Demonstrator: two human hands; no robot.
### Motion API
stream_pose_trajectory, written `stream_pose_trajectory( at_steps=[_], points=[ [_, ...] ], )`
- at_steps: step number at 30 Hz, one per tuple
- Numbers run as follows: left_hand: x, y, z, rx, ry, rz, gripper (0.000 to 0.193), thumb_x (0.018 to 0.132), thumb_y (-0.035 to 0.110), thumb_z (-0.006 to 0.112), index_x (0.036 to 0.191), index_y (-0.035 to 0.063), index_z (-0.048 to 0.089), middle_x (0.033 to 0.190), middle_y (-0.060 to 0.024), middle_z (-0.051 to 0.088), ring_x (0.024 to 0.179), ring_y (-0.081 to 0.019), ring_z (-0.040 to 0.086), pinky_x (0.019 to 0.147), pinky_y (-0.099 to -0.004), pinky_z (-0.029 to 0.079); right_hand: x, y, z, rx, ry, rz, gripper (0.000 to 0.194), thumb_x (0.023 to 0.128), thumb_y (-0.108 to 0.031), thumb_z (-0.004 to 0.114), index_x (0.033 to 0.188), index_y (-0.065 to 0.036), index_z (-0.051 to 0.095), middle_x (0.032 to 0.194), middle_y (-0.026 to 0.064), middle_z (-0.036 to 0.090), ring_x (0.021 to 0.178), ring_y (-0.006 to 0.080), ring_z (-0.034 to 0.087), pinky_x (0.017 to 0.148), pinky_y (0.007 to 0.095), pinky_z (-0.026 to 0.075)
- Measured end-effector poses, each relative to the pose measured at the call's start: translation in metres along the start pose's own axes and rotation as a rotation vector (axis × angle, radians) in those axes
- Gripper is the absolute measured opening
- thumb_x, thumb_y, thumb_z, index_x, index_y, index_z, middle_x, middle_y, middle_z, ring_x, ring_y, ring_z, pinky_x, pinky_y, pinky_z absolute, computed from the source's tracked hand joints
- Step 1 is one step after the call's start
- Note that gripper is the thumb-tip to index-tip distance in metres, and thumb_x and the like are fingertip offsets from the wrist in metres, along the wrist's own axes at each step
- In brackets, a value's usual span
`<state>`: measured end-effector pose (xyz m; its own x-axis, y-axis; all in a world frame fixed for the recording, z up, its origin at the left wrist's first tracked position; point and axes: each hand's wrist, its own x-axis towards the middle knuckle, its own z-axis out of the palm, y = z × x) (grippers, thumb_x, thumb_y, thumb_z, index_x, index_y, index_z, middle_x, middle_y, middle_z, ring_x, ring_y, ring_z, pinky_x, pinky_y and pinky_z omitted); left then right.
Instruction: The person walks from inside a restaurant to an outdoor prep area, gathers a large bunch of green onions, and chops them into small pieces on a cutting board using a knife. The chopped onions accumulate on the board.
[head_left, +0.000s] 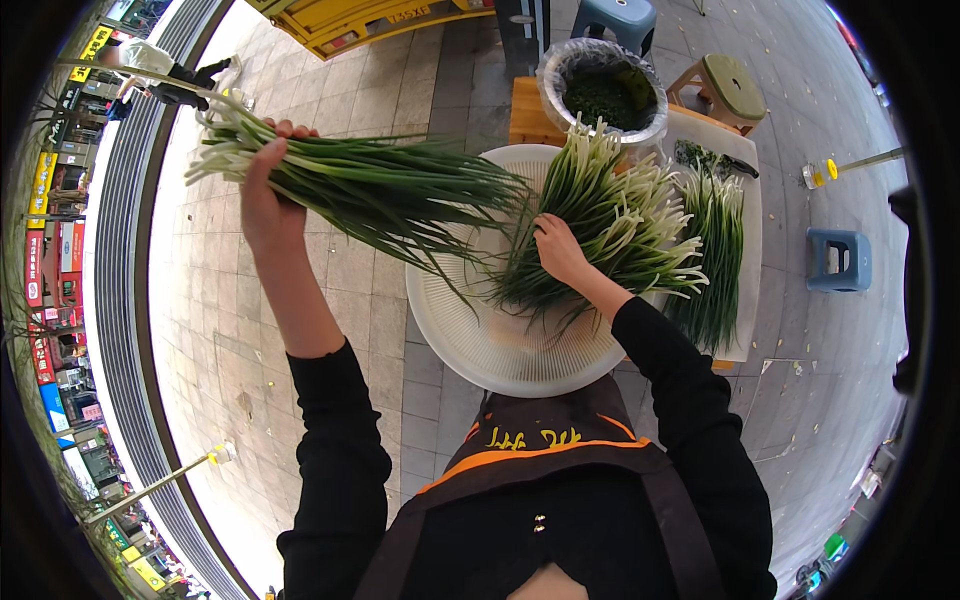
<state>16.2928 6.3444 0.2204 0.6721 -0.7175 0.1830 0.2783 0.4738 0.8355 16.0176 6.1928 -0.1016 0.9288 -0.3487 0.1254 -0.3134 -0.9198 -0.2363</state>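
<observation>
My left hand grips a large bunch of Chinese chives near its white stem ends, raised at the left, with the green leaf tips trailing to the right over a round ribbed white plastic basket. A pile of chives lies on the basket's right side. My right hand rests at the pile's left edge, fingers curled at the leaves; whether it pinches any is unclear. Further right, another bundle of chives lies on a white cutting board.
Beyond the basket stands a plastic-lined bowl of chopped greens. A knife lies beside chopped chives on the board. Plastic stools stand around, one green, one blue at right. A person is far left.
</observation>
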Motion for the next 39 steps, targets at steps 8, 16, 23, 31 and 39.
stream_pose_trajectory(
  at_steps=[8,16,23,31,39],
  points=[
    [-0.011,0.044,0.004,0.04,0.051,0.095,0.024,0.079,-0.001,0.056,0.102,0.0023,0.048,0.09,-0.0077,0.054,0.09,-0.0202,0.055,0.099,-0.0401,0.04,-0.018,-0.055,0.014,0.442,-0.349,0.432,0.019,0.089,-0.017,0.057,0.09,0.002,0.061,0.074,0.0122,0.058,0.063,0.0276,0.058,0.056,0.0382,0.05],
    [-0.026,0.063,-0.006,0.048,0.055,0.081,0.025,0.079,-0.002,0.057,0.102,0.0014,0.048,0.089,-0.008,0.054,0.089,-0.0202,0.055,0.098,-0.0401,0.041,-0.046,-0.071,0.048,-0.029,-0.386,0.347,0.025,0.084,-0.014,0.062,0.098,0.007,0.058,0.061,0.0127,0.061,0.046,0.0177,0.057,0.039,0.0264,0.045],
    [-0.035,0.061,-0.022,-0.002,0.057,-0.053,0.029,0.077,-0.002,0.057,0.103,0.0014,0.047,0.088,-0.008,0.053,0.088,-0.0215,0.054,0.095,-0.0391,0.043,-0.027,-0.067,0.066,0.174,-0.546,0.263,0.028,0.089,-0.024,0.06,0.097,0.003,0.061,0.068,0.0147,0.061,0.061,0.0261,0.061,0.05,0.0367,0.051],
    [-0.05,0.055,-0.038,-0.101,0.147,-0.18,0.029,0.074,-0.002,0.058,0.101,0.0003,0.047,0.084,-0.0082,0.053,0.083,-0.0224,0.054,0.089,-0.0368,0.045,-0.044,-0.092,0.085,0.262,-0.258,0.155,0.02,0.087,-0.023,0.061,0.083,-0.003,0.062,0.079,0.0101,0.06,0.075,0.0264,0.056,0.069,0.0394,0.047],
    [-0.047,0.073,-0.02,-0.076,0.091,-0.201,0.028,0.076,0.001,0.057,0.102,0.0004,0.046,0.085,-0.0074,0.053,0.084,-0.0219,0.055,0.088,-0.0378,0.046,-0.066,-0.109,-0.013,0.941,-0.271,0.461,0.02,0.082,-0.025,0.067,0.086,-0.005,0.066,0.077,0.0043,0.062,0.07,0.0188,0.053,0.069,0.0324,0.043]
  ],
)
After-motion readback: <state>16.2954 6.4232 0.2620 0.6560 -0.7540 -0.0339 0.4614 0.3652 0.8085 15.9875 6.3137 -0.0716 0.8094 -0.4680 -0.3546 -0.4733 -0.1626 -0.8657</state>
